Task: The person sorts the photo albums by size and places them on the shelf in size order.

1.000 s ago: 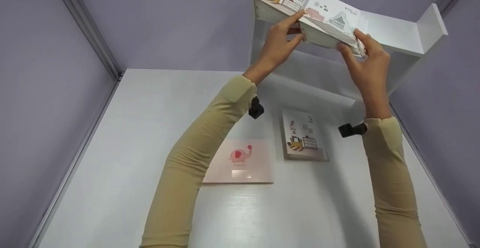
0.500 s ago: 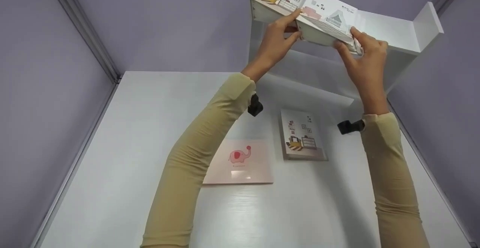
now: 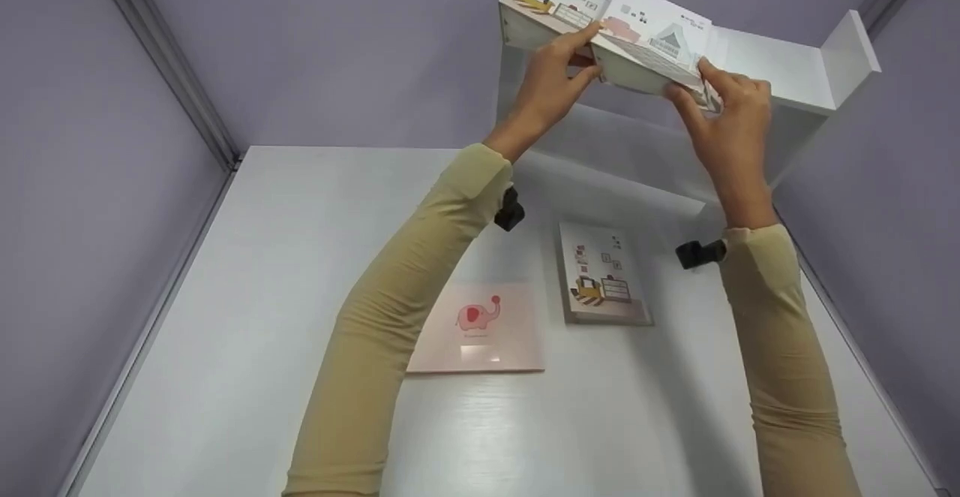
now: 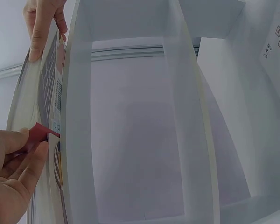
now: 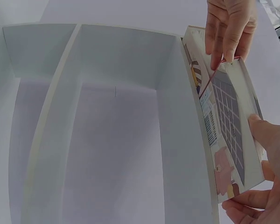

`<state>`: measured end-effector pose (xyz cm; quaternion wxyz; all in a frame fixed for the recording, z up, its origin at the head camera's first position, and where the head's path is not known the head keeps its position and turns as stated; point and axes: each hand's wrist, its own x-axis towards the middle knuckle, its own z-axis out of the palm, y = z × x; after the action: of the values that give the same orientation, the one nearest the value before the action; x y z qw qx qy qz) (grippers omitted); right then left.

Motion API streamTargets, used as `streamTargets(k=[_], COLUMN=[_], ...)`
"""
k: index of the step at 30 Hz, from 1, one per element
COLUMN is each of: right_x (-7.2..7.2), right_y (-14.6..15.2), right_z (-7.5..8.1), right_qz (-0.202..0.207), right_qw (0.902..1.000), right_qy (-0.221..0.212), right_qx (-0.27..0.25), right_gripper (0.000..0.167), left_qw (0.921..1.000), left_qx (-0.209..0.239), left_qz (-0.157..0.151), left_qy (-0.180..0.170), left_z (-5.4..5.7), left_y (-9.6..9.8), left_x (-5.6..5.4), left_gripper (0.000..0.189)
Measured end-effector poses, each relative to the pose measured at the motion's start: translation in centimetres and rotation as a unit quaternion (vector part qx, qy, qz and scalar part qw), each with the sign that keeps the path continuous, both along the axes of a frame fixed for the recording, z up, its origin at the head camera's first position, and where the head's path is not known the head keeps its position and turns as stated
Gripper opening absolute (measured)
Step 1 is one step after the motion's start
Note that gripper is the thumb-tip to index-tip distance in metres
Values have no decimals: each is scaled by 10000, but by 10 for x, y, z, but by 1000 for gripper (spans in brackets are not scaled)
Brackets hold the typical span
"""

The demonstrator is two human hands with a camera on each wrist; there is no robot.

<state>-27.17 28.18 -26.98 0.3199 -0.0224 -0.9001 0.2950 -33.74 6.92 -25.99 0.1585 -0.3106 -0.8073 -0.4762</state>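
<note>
On the top board of the white shelf unit (image 3: 780, 65) lies a thick book with a grey house and a pink shape (image 3: 664, 28) on its cover. My left hand (image 3: 555, 80) pinches its left front corner, where a red part (image 4: 37, 134) shows between the fingers in the left wrist view. At the right end, my right hand (image 3: 731, 118) grips the same book, thumb (image 5: 263, 130) on the front side and fingers round the end. Against its left side sits another book with a yellow vehicle (image 3: 540, 1).
Below, on the white table (image 3: 300, 257), lie a pink elephant book (image 3: 480, 332) and a thick book with a yellow vehicle (image 3: 604, 275). The shelf unit has an upright end panel (image 3: 851, 54) at right and open compartments underneath. Purple-grey walls (image 3: 337, 46) stand around.
Both hands keep their hold on the book, which stays nearly still. The whole head view has shifted slightly.
</note>
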Motion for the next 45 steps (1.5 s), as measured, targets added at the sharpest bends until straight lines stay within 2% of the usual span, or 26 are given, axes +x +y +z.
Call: streamTargets(k=[8, 11, 18, 21, 30, 40, 45], right_x=[1, 1, 0, 0, -1, -4, -2], right_y=[3, 3, 1, 0, -1, -1, 0], right_z=[1, 2, 4, 6, 10, 7, 6], right_qz=[-28, -23, -40, -38, -146, -216, -63], right_qw=[9998, 9998, 9993, 9990, 9978, 9976, 9966], right_qy=[-171, -168, -218, -253, -430, -249, -116], right_qx=[40, 115, 314, 377, 481, 609, 813], right_gripper=[65, 65, 64, 64, 64, 64, 63], left_qw=[9996, 9991, 9984, 9983, 9978, 9974, 9962], left_qx=[-205, -318, -510, -536, -554, -677, -788], left_qz=[-103, -44, 7, -11, 186, 137, 237], left_qy=[165, 271, 233, 232, 304, 219, 291], left_z=[0, 1, 3, 3, 4, 4, 5], left_y=[2, 2, -1, -2, 0, 1, 0], left_x=[-1, -2, 0, 1, -1, -4, -5], left_gripper=[52, 52, 52, 52, 52, 52, 53])
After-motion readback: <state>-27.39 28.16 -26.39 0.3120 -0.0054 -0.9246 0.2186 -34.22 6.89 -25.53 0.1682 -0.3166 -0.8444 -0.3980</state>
